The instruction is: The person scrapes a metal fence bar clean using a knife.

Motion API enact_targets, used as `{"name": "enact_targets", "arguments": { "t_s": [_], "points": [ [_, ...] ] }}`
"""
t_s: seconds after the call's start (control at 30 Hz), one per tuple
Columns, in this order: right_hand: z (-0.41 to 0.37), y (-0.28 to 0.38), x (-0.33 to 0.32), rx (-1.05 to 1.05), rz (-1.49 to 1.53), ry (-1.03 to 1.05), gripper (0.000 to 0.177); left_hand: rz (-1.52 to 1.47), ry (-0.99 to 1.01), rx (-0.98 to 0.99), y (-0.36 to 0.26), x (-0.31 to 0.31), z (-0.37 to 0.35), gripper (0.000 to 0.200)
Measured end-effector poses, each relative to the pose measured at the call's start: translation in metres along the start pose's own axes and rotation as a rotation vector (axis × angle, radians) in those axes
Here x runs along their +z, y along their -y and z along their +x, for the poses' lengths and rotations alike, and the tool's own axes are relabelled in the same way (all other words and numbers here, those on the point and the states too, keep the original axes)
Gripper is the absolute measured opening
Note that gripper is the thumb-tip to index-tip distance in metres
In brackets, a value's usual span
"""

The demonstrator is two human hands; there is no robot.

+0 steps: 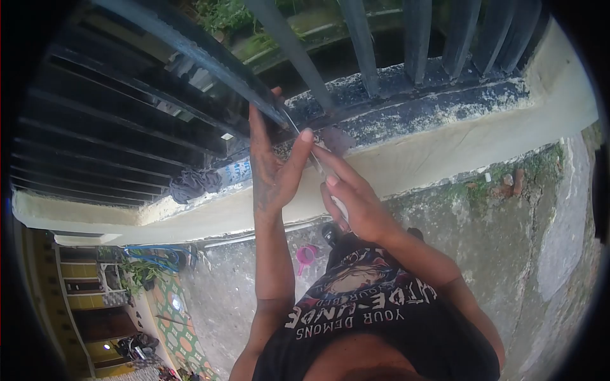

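My right hand [359, 204] is closed round the pale handle of a thin-bladed tool [341, 207], which looks like a knife. Its narrow metal blade points up and left to the lower end of a dark fence slat [270, 109]. My left hand [272, 168] reaches round that slat, with its fingers behind and mostly hidden. The left thumb lies against the tool near the blade. Below the slat ends runs a ledge [438, 108] with flaking dark and white paint. A brownish patch [338, 140] shows on it right beside the blade.
More dark slats [416, 44] stand along the low cream wall [457, 140]. A bunched dark cloth [194, 184] rests on the ledge at left. On the concrete floor are a pink dipper [306, 255] and broken brick pieces [518, 182]. A blue hose [152, 257] lies beside plants further left.
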State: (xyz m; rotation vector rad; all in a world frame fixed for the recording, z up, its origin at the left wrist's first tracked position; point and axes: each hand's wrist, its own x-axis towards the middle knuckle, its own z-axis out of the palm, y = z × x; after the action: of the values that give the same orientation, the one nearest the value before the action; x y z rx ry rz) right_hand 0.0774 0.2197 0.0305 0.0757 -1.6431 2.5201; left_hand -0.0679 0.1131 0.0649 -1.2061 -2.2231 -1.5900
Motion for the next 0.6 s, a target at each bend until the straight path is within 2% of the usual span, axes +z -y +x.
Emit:
{"name": "enact_targets", "arguments": {
  "t_s": [0.17, 0.23, 0.5, 0.6],
  "points": [
    [0.001, 0.006, -0.008, 0.006, 0.021, 0.090, 0.056, -0.089, 0.005, -0.041, -0.008, 0.002, -0.002, 0.080],
    [-0.001, 0.012, -0.008, 0.011, 0.025, 0.103, 0.056, -0.143, -0.003, -0.039, -0.010, 0.005, -0.002, 0.071],
    [0.001, 0.006, 0.001, -0.031, 0.035, 0.093, 0.055, -0.137, -0.009, -0.038, -0.008, 0.005, -0.001, 0.070],
    [0.000, 0.009, 0.002, 0.038, 0.142, 0.069, 0.055, -0.087, -0.031, -0.067, -0.008, 0.008, -0.002, 0.070]
  ]
}}
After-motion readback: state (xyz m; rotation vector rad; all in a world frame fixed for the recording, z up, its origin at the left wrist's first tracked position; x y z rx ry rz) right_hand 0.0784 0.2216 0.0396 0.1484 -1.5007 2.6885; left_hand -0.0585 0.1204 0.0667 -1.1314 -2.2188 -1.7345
